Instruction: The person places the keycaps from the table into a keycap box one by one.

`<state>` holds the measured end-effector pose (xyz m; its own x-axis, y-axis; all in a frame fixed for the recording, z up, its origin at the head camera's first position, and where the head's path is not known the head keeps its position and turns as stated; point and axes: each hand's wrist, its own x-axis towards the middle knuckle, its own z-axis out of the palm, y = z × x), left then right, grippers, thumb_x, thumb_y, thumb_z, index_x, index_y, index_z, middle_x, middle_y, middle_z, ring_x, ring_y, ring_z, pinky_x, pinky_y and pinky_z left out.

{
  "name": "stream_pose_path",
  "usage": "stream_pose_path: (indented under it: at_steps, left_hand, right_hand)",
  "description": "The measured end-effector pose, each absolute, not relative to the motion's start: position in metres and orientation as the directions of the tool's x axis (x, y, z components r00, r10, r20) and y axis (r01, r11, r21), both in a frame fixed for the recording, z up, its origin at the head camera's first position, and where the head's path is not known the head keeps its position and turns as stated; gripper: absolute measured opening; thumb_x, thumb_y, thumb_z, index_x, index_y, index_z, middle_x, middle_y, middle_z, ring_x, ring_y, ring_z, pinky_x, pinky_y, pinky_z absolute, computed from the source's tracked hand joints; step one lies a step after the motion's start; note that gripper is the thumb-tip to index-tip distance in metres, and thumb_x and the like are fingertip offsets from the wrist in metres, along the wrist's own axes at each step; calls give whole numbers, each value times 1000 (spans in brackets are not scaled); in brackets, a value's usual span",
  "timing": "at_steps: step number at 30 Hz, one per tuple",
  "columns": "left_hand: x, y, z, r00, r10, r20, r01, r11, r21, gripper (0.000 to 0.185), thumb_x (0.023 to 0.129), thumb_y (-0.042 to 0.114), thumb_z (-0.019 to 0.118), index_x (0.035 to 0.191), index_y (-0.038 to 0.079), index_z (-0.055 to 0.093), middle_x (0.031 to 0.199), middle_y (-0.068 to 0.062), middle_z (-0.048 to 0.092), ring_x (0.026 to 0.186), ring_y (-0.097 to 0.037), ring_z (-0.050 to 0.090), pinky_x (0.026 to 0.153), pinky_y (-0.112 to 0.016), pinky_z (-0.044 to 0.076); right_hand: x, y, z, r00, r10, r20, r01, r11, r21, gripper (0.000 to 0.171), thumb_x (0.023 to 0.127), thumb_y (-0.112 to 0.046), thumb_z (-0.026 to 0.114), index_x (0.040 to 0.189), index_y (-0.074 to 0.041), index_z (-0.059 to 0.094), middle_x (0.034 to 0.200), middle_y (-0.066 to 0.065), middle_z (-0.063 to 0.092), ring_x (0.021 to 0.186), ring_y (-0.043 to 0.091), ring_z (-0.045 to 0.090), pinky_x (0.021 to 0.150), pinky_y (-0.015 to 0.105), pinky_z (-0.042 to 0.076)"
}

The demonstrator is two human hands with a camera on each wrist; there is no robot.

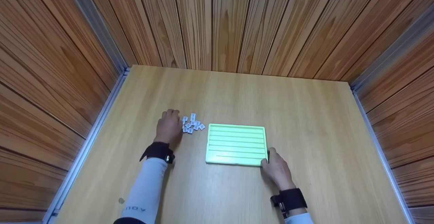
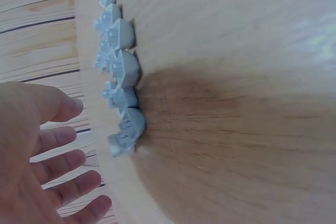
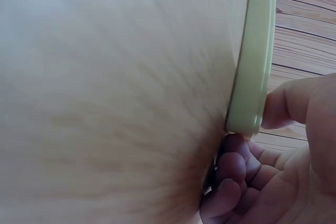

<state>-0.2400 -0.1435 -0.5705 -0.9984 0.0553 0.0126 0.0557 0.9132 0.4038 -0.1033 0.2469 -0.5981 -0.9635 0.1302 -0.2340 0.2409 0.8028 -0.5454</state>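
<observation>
A loose cluster of small pale grey keycaps [image 1: 193,123] lies on the table. Several show their hollow undersides in the left wrist view [image 2: 123,69]. My left hand [image 1: 168,126] is just to the left of them, its fingers [image 2: 68,162] loosely bent and apart from the keycaps. To the right of the cluster lies a light green ridged tray [image 1: 236,145]. At its near right corner my right hand [image 1: 278,169] grips it, the thumb on the top rim and the other fingers curled at the side. From the right wrist view the tray's side wall [image 3: 251,72] stands beside the thumb.
The wooden table [image 1: 305,115] is enclosed by plank-patterned walls [image 1: 223,24] at the back and both sides. Metal strips [image 1: 91,122] run along its side edges. A small dark spot [image 1: 121,200] marks the table at the lower left.
</observation>
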Motion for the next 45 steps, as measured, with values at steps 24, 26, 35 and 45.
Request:
stream_pose_path:
  at_steps: [24, 26, 35, 45]
  left_hand:
    - [-252, -153, -587, -998, 18, -60, -7, 918, 397, 18, 101, 6, 52, 108, -6, 64, 106, -22, 61, 99, -37, 61, 82, -45, 54]
    - [-252, -153, -588, -999, 37, -3, 33, 916, 399, 16, 101, 2, 52, 103, -7, 64, 101, -23, 61, 95, -37, 62, 80, -45, 55]
    - [-250, -148, -580, -999, 44, 29, 52, 899, 434, 14, 98, -2, 54, 104, -6, 66, 104, -21, 61, 96, -35, 63, 81, -43, 55]
    - [-243, -130, -572, -998, 56, 25, 61, 872, 485, 15, 93, 1, 66, 108, 0, 68, 105, -14, 58, 95, -27, 56, 82, -40, 52]
  right_hand:
    - [-102, 243, -600, -964, 120, -239, 239, 789, -566, 41, 94, -15, 56, 132, 0, 50, 121, 21, 64, 100, 32, 63, 83, 51, 50]
    - [-102, 244, -600, -965, 114, -234, 232, 788, -570, 41, 94, -14, 56, 132, 0, 50, 121, 22, 64, 102, 33, 63, 83, 50, 51]
    - [-103, 247, -599, -969, 105, -222, 217, 791, -572, 40, 93, -14, 56, 130, 0, 50, 116, 20, 64, 94, 29, 61, 79, 48, 50]
    - [-104, 248, -599, -961, 119, -249, 243, 787, -566, 45, 94, -14, 55, 136, 2, 47, 124, 24, 62, 108, 36, 62, 87, 52, 50]
